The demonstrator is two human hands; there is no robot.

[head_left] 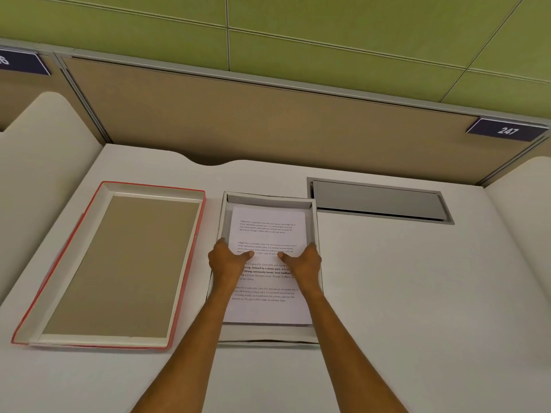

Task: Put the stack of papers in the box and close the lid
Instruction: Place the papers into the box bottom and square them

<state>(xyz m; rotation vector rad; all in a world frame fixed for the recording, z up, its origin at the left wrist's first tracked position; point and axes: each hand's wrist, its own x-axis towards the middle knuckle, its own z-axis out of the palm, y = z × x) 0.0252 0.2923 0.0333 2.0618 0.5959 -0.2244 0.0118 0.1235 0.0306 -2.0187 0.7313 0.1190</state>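
A stack of white papers (268, 225) with printed text lies inside the shallow white box (269, 197) in the middle of the desk. My left hand (228, 259) grips the stack's left edge, thumb on top of the page. My right hand (302, 260) grips the right edge the same way. The fingers of both hands are hidden under the papers. The lid (119, 263), red-edged with a brown inside, lies upside down on the desk to the left of the box, apart from it.
A grey metal cable hatch (378, 201) is set into the white desk (417, 293) at the back right. A tan partition (268, 120) with a "247" plate (508, 131) runs along the desk's far edge. White dividers rise at both sides.
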